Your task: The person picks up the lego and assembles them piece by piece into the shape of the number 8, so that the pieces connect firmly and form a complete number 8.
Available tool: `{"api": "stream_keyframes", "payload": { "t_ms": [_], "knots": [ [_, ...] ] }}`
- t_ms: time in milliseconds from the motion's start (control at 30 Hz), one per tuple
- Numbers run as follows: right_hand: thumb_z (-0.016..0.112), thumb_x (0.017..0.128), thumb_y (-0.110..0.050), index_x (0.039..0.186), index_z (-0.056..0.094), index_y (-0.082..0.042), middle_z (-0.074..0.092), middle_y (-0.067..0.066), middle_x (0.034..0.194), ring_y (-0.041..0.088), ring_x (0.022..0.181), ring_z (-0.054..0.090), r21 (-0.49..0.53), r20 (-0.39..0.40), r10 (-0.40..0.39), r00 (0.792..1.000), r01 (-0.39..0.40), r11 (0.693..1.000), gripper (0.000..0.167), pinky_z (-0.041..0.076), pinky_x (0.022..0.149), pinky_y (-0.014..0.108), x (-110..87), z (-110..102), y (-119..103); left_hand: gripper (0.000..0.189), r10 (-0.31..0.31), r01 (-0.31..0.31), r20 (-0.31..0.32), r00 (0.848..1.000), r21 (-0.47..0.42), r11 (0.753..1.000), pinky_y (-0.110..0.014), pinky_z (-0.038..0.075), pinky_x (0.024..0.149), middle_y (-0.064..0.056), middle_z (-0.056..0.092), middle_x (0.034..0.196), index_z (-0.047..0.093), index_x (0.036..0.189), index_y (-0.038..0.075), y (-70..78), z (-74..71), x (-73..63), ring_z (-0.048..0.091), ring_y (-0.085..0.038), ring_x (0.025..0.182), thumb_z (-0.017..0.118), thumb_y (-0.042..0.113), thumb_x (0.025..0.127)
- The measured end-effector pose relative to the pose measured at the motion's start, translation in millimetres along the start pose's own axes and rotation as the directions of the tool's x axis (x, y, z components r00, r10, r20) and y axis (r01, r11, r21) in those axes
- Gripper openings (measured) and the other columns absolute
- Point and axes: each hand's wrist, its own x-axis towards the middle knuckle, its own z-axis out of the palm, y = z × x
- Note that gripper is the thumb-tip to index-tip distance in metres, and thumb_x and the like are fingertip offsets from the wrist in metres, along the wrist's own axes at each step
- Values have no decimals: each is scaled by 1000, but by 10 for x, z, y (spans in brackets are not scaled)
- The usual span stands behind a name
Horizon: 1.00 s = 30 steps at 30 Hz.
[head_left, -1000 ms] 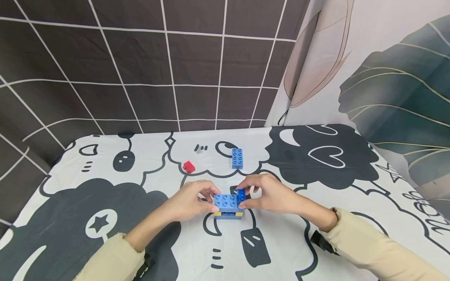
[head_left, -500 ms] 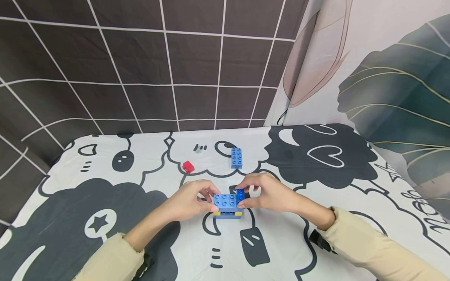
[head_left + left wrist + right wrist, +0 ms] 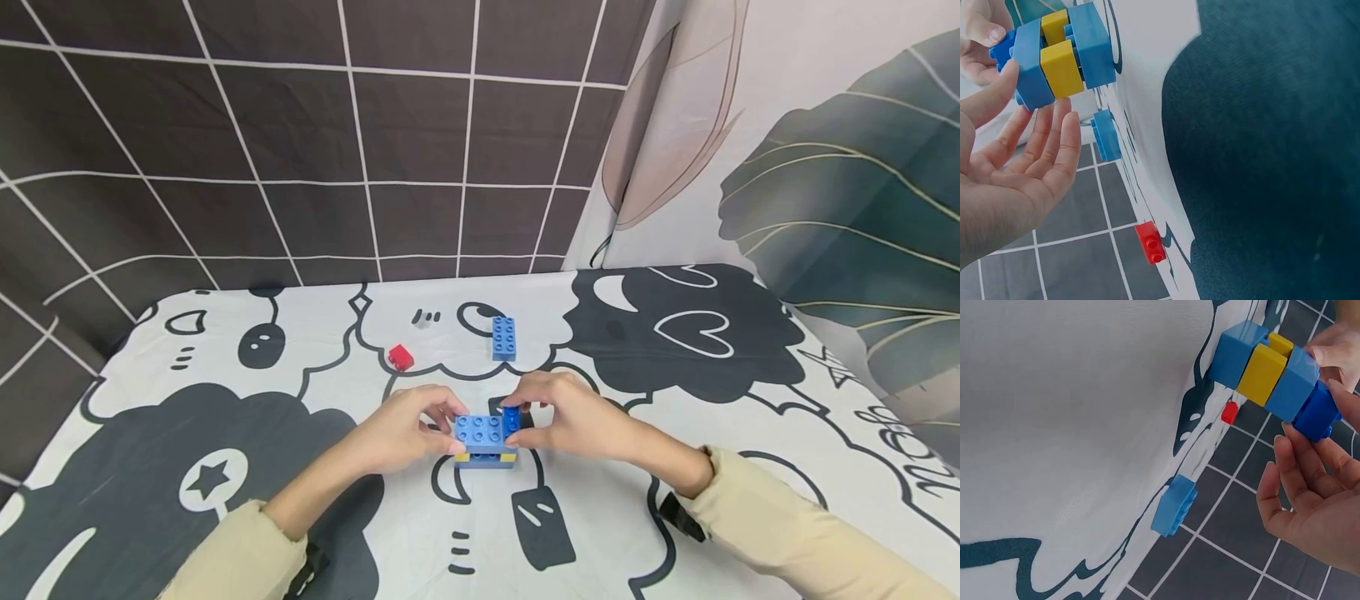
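A stack of toy bricks stands before me: a light blue brick at the bottom (image 3: 1236, 354), yellow bricks (image 3: 1262, 375) in the middle layer, and a light blue brick on top (image 3: 478, 430). At the top brick's right end sits a small dark blue brick (image 3: 512, 420). My right hand (image 3: 573, 415) pinches this dark blue brick between thumb and fingers. With thumb and fingertips, my left hand (image 3: 408, 425) grips the left end of the top light blue brick. In the left wrist view, the two yellow bricks show a gap between them.
Beyond the stack, a loose light blue brick (image 3: 504, 338) lies on the patterned cloth (image 3: 600, 517). A small red brick (image 3: 401, 357) is to its left, lying on its side. A dark gridded curtain (image 3: 412, 125) hangs behind the table.
Almost nothing moves. Both hands keep their hold on the stack, and the dark blue brick stays at the top brick's right end. The head view shifts very slightly.
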Motion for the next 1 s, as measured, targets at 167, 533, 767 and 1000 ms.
{"api": "stream_keyframes", "payload": {
  "t_ms": [167, 533, 767, 1000],
  "knots": [
    [79, 70, -11, 96, 67, 2, 63, -1, 84, 19, 76, 59, 47, -4, 2, 1000, -2, 999, 31, 49, 70, 35, -6, 1, 26, 27, 0, 0, 1, 1000, -4, 1000, -23, 49, 71, -2, 62, 92, 62, 97, 4, -3, 4, 4, 58, -16, 82, 75, 9, 74],
    [79, 70, -11, 96, 67, 2, 62, -2, 83, 18, 76, 59, 32, -4, -1, 1000, 2, 999, 31, 49, 69, 33, -6, 12, 35, 27, -9, 9, -1, 1000, -6, 1000, -25, 49, 72, -1, 62, 92, 62, 98, 5, -5, 5, 2, 58, -17, 83, 75, 10, 74],
    [79, 70, -13, 96, 67, 0, 60, -6, 82, 16, 77, 57, 74, 16, 55, 998, -56, 996, 31, 46, 67, 34, -8, -3, 56, 27, 0, 0, -1, 1000, -19, 1000, -27, 51, 73, -2, 62, 92, 62, 98, 3, -14, 15, -4, 58, -19, 84, 75, 9, 74],
    [79, 70, -14, 97, 67, -1, 59, -7, 82, 17, 78, 57, 98, 28, 76, 997, -78, 992, 32, 46, 66, 35, -3, -4, 58, 28, -12, 12, -6, 1000, -12, 1000, -28, 51, 73, -1, 62, 91, 62, 99, 4, -21, 15, -1, 58, -18, 84, 75, 11, 74]
  ]
}}
